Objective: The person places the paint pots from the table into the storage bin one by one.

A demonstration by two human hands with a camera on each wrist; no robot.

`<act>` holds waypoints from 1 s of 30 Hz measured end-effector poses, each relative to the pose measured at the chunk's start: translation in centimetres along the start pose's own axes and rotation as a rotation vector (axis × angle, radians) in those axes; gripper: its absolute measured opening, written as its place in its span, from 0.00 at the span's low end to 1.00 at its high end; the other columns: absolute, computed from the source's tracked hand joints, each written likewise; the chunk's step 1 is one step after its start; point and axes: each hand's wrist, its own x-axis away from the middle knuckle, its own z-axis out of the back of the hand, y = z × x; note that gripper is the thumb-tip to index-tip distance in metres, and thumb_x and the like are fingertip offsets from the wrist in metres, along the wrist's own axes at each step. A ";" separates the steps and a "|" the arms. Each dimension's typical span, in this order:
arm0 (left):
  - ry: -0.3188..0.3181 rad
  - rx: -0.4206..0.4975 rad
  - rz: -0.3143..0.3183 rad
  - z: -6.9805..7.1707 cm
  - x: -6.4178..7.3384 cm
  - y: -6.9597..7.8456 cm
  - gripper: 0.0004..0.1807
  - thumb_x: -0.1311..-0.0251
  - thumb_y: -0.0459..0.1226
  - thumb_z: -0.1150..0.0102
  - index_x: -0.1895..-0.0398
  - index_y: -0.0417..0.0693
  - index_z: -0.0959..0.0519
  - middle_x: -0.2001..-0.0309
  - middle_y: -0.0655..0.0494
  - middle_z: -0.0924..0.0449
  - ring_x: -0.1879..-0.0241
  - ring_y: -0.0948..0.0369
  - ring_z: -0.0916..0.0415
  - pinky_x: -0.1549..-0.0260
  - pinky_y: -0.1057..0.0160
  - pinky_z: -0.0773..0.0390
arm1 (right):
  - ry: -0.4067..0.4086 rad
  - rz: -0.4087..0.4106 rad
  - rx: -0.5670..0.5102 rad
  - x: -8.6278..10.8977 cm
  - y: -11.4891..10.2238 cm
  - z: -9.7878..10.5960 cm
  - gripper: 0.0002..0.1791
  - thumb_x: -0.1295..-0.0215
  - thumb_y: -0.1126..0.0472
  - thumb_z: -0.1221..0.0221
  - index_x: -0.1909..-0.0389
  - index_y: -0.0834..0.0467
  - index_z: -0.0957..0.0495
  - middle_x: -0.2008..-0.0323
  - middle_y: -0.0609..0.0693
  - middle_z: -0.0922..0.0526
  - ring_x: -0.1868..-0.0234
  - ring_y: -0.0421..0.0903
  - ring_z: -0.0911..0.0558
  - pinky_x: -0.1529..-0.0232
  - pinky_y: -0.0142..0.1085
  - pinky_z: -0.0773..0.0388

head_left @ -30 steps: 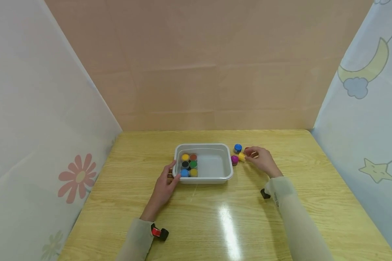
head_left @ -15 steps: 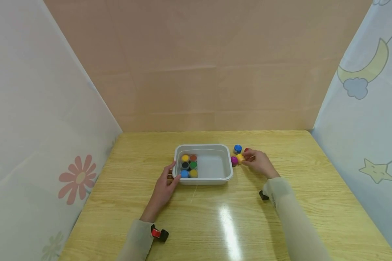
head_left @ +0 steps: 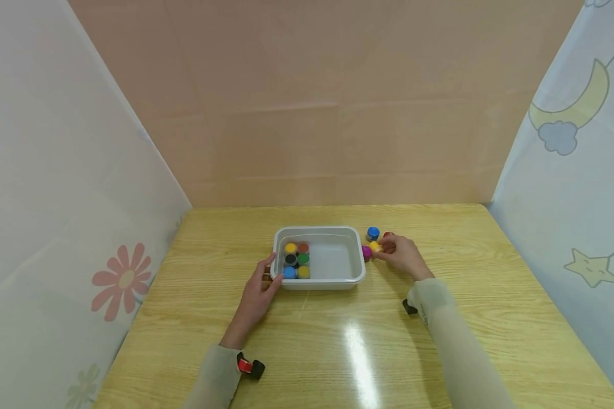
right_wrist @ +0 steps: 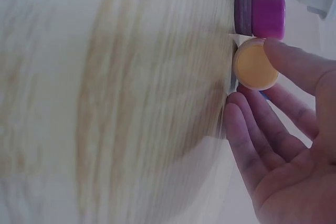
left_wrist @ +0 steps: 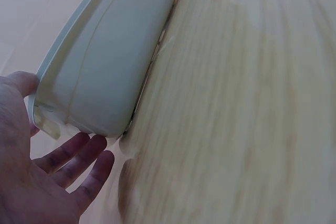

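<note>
A white plastic tray point(head_left: 337, 282) stands on the table, with several small paint pots point(head_left: 297, 261) in two columns at its left end. My left hand point(head_left: 256, 292) holds the tray's near left corner; in the left wrist view the thumb is at the rim and the fingers lie against the wall. My right hand point(head_left: 405, 257) grips a yellow paint pot point(right_wrist: 256, 66), thumb on one side and fingers on the other. The pot lies on its side, its round end facing the right wrist camera. Touching it is an upright purple-capped pot point(right_wrist: 268, 15).
A blue pot point(head_left: 373, 233) stands beyond the purple one, and a red pot point(head_left: 387, 234) is partly hidden behind my right hand. The wooden table point(head_left: 225, 244) ends at a tan back sheet point(head_left: 337, 113), with patterned sheets on both sides.
My right hand has shifted slightly left with the yellow pot, bringing it up against the purple pot, which has moved a little towards the tray. My left hand stays in place.
</note>
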 end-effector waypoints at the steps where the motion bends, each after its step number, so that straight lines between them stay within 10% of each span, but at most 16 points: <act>1: -0.001 -0.002 0.001 0.0 0.0 0.0 0.33 0.24 0.47 0.43 0.20 0.59 0.39 0.38 0.47 0.24 0.46 0.55 0.23 0.46 0.57 0.17 | 0.002 -0.009 0.002 0.0 0.0 0.0 0.24 0.32 0.54 0.31 0.45 0.68 0.20 0.53 0.64 0.14 0.52 0.58 0.15 0.48 0.50 0.16; 30: 0.003 0.011 -0.022 0.1 0.0 0.0 0.33 0.24 0.46 0.42 0.20 0.58 0.39 0.39 0.46 0.23 0.47 0.55 0.23 0.46 0.56 0.17 | 0.071 -0.035 -0.236 1.1 0.5 1.9 0.23 0.28 0.55 0.35 0.38 0.62 0.21 0.39 0.65 0.21 0.46 0.58 0.16 0.52 0.39 0.15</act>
